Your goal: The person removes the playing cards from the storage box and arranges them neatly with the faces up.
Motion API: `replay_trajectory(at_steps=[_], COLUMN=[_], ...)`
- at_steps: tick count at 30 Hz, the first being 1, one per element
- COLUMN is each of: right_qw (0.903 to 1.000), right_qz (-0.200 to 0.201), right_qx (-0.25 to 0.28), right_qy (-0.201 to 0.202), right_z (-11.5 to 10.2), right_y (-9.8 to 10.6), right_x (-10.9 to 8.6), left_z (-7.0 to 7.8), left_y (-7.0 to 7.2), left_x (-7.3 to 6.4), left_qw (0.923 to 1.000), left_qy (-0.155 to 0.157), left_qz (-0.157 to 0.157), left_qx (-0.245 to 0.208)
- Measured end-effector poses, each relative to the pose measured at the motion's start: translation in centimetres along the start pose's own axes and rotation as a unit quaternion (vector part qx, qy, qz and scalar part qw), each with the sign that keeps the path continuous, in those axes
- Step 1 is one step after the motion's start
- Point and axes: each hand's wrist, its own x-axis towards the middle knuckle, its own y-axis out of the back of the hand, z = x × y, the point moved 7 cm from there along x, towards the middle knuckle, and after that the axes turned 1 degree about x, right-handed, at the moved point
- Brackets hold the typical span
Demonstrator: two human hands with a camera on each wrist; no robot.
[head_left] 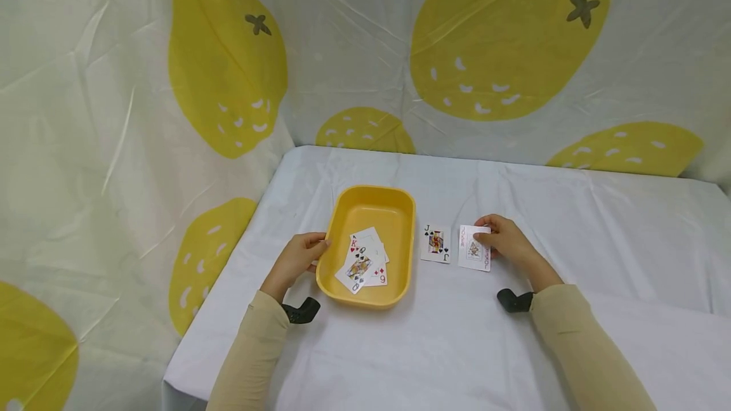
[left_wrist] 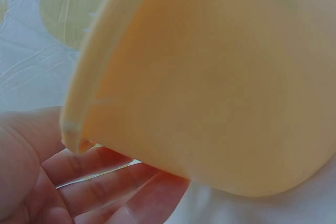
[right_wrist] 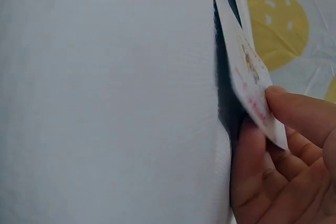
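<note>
My left hand (head_left: 299, 257) grips the left side of a yellow plastic basin (head_left: 404, 259), thumb at the rim and fingers under the wall in the left wrist view. Several playing cards (head_left: 361, 266) lie overlapping inside it, a queen of spades on top and a red king partly covered. To the right of the basin a jack of spades (head_left: 435, 243) lies face up on the cloth. Beyond it my right hand (head_left: 507, 240) pinches a joker card (head_left: 474, 257) by its right edge, thumb on the face and fingers beneath; the card slants up from the cloth in the right wrist view.
A white cloth (head_left: 457, 347) covers the table, slightly creased. Behind and to the left hang white sheets printed with large yellow lemons (head_left: 228, 68). Each wrist wears a black device, the left one (head_left: 302, 311) close to the basin's lower left corner.
</note>
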Motion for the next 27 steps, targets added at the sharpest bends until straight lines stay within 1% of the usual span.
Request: replay_trajectory(at_steps=[2, 5, 8, 14, 22, 27], right_qw=[0.9991, 0.9965, 0.9953, 0.9906, 0.9902, 0.9916], right_qz=[0.015, 0.031, 0.032, 0.040, 0.048, 0.069], right_qx=[-0.035, -0.071, -0.085, -0.118, -0.120, -0.101], right_qy=[0.016, 0.032, 0.032, 0.056, 0.052, 0.044], right_z=[-0.29, -0.70, -0.74, -0.90, -0.87, -1.06], right_y=[0.04, -0.02, -0.25, -0.38, -0.18, 0.53], right_x=[0.07, 0.22, 0.39, 0.54, 0.45, 0.38], left_z=[-0.01, 0.03, 0.01, -0.09, -0.09, -0.11], left_y=[0.02, 0.05, 0.04, -0.05, -0.12, -0.12], left_x=[-0.02, -0.10, -0.13, -0.06, -0.06, -0.05], left_qw=[1.0000, 1.0000, 1.0000, 1.0000, 1.0000, 1.0000], left_qy=[0.000, -0.002, 0.001, 0.004, 0.002, 0.001], left_qz=[0.000, 0.000, 0.000, 0.001, 0.003, 0.000], left_qx=[0.000, 0.003, 0.004, 0.001, 0.000, -0.005])
